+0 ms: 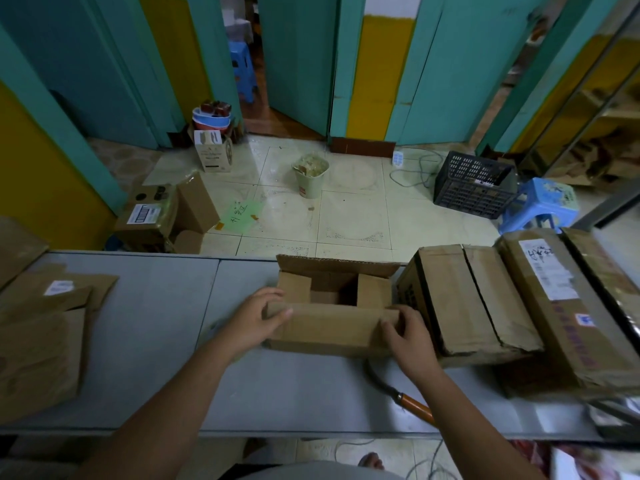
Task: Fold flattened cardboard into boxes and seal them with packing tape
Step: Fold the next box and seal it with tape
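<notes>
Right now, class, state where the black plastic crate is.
In the head view the black plastic crate sits on the tiled floor beyond the table, on the right, just left of the blue stool and right of the pale bucket.

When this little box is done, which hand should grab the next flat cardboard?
Probably the left hand: the flattened brown cardboard pile lies on its side of the grey table. The right hand grips the small open brown cardboard box farther away.
</notes>
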The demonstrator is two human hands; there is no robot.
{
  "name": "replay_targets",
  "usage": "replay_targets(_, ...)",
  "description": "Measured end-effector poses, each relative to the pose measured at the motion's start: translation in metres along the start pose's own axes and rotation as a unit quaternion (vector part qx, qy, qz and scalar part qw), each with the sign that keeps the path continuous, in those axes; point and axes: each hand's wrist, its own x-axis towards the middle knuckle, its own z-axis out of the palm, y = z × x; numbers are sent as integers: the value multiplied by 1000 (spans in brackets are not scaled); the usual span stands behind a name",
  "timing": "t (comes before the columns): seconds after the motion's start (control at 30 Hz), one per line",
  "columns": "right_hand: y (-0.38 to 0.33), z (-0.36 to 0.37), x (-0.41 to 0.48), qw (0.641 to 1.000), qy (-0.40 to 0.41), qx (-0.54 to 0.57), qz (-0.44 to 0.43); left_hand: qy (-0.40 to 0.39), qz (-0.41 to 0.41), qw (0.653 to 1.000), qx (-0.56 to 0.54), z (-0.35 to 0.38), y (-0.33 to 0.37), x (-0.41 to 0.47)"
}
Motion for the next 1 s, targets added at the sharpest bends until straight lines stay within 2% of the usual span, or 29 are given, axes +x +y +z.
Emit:
replay_targets(0.13,-15,-1,12,999,-18,-31,9,54,-5,998,-30,6,10,13)
replay_targets(0.2,-23,-4,19,997,-30,-69,-4,60,-14,998,-7,4,16,20)
replay_targets(0.33,-39,-7,32,983,-39,-170,-53,33,17,995,93,-9,24,30)
replay_targets(0.5,-36,-4,34,968,-16,-236,-80,24,49,987,154,-15,21,27)
replay_targets(0.6,-23,5,27,948,-57,-295,-103,-19,57,984,165,-10,15,14)
replay_targets(0.83,8,29,10,953,-62,-278,-100,-81,46,948,304,6,11,-6)
replay_targets(1.0,5,29,5,962,-52,-245,-105,-81,41,953,288,5,10,-8)
